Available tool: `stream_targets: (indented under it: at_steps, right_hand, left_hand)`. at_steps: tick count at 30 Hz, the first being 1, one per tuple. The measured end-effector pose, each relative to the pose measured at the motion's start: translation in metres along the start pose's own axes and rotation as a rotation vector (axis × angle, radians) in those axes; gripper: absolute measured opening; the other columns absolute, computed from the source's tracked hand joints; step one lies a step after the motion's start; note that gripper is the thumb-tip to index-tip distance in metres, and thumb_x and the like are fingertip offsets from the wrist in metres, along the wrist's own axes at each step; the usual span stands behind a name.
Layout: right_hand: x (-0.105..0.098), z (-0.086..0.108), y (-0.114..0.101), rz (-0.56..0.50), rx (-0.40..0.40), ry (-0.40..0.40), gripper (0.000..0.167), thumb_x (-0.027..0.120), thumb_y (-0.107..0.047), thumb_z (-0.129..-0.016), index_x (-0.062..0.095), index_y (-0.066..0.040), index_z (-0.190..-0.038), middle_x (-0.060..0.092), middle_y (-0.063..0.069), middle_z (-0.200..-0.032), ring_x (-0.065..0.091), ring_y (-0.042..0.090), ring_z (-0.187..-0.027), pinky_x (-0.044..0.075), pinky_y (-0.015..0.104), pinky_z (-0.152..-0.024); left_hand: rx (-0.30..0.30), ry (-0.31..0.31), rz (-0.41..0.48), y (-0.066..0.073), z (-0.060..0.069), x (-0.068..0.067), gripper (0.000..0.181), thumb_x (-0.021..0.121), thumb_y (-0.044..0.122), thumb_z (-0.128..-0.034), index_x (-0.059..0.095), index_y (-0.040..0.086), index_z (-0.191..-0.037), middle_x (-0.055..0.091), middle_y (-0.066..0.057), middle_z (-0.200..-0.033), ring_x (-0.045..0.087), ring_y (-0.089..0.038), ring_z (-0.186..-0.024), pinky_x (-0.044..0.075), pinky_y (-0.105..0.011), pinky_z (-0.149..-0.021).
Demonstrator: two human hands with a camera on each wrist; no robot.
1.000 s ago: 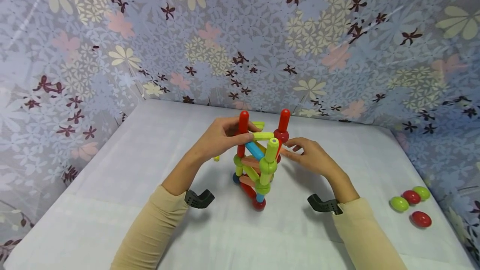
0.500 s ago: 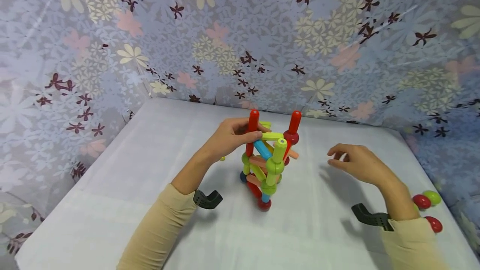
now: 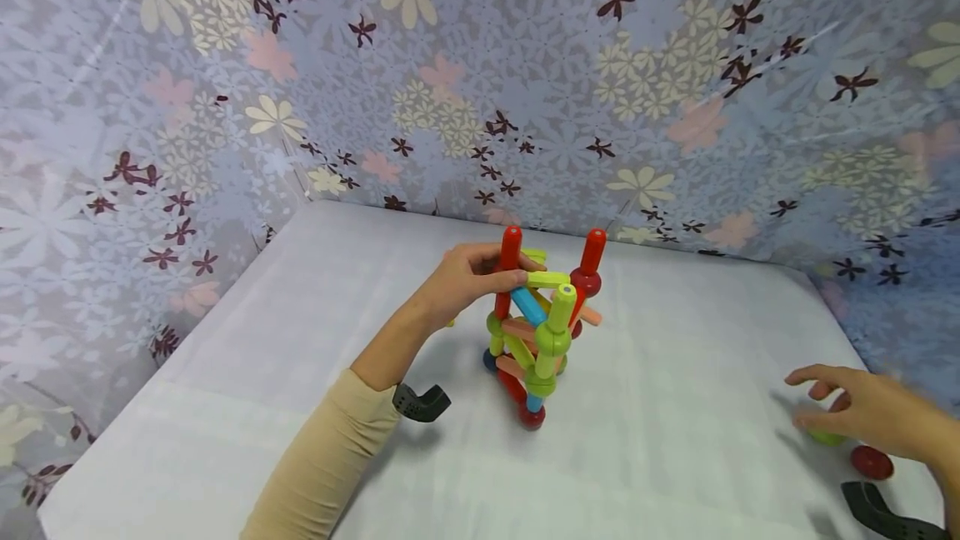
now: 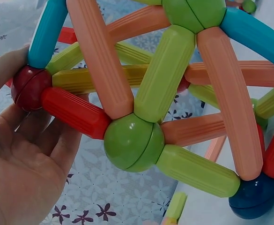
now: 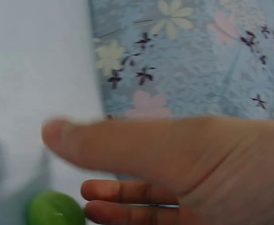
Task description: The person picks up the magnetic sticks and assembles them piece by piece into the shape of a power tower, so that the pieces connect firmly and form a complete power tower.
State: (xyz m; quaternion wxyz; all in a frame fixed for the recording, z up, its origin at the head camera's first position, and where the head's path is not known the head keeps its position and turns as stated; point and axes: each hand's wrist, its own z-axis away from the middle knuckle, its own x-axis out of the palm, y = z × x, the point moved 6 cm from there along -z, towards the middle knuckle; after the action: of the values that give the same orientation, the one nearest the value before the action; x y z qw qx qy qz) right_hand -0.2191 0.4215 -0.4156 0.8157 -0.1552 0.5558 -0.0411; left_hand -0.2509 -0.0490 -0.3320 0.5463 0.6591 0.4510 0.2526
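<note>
Beige sleeve [image 3: 322, 457]: covering the left forearm, its lower end running out of the head view.

Left hand [image 3: 468, 277]: gripping the structure at an upper joint. In the left wrist view, thumb and fingers are curling round a dark red ball [image 4: 31, 88]; in the head view that ball is hiding behind them.

Black wrist mount [image 3: 422, 404]: projecting from the left cuff.

Yellow-green piece [image 3: 451, 322]: showing just beside the left wrist, the rest lying hidden behind it.

Structure [image 3: 553, 337], of coloured rods and balls: standing upright on the white cloth [image 3: 697, 340], near the middle of the head view. Two red rods and one lime rod are pointing up at its top; its far side is staying obscured by nearer rods. The left wrist view is cutting it off above and at the right.

Right hand [image 3: 862, 407]: hovering with thumb and fingers parted, blurring in its own wrist view; the forearm is leaving the frame.

Green ball [image 3: 827, 437]: lying beneath the right hand, partly covered. The lower edge of the right wrist view is cropping it; whether a fingertip is touching it, one cannot tell.

Red ball [image 3: 872, 462]: resting beside the green one, in shade.
</note>
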Motion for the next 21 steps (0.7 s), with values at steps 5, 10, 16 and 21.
stream_targets:
  at_steps: [5, 10, 16, 21]
  right_hand:
    - [0.015, -0.004, 0.006, -0.055, -0.013, -0.053, 0.061, 0.077, -0.037, -0.079, 0.058, 0.001, -0.123, 0.059, 0.011, -0.1, 0.061, 0.026, -0.082, 0.051, 0.04, -0.06]
    - [0.015, -0.007, 0.008, -0.047, -0.016, -0.046, 0.058, 0.079, -0.039, -0.076, 0.063, -0.001, -0.116, 0.062, 0.009, -0.099, 0.062, 0.025, -0.082, 0.052, 0.043, -0.064]
    - [0.018, 0.0, 0.017, -0.074, -0.002, -0.099, 0.046, 0.081, -0.025, -0.076, 0.064, 0.002, -0.109, 0.062, 0.005, -0.096, 0.059, 0.024, -0.084, 0.051, 0.045, -0.069]
    - [0.026, 0.0, 0.016, -0.089, 0.026, -0.149, 0.037, 0.078, -0.014, -0.076, 0.066, 0.001, -0.107, 0.064, 0.006, -0.096, 0.057, 0.021, -0.082, 0.05, 0.043, -0.07]
  left_hand:
    - [0.01, -0.012, 0.016, 0.001, -0.001, 0.0, 0.026, 0.065, 0.021, -0.093, 0.068, 0.008, -0.116, 0.068, -0.006, -0.113, 0.062, -0.027, -0.099, 0.049, -0.04, -0.089]
    - [0.014, -0.025, 0.034, 0.001, -0.002, 0.002, 0.026, 0.065, 0.022, -0.0929, 0.068, 0.009, -0.115, 0.068, -0.005, -0.114, 0.062, -0.027, -0.1, 0.049, -0.04, -0.089]
    - [0.014, -0.027, 0.046, 0.001, -0.001, 0.002, 0.027, 0.066, 0.024, -0.0925, 0.068, 0.009, -0.114, 0.068, -0.007, -0.112, 0.062, -0.028, -0.1, 0.049, -0.041, -0.09]
    - [0.02, -0.002, 0.022, 0.001, 0.0, -0.001, 0.031, 0.066, 0.032, -0.0922, 0.068, 0.013, -0.117, 0.067, -0.006, -0.113, 0.061, -0.025, -0.104, 0.048, -0.041, -0.09]
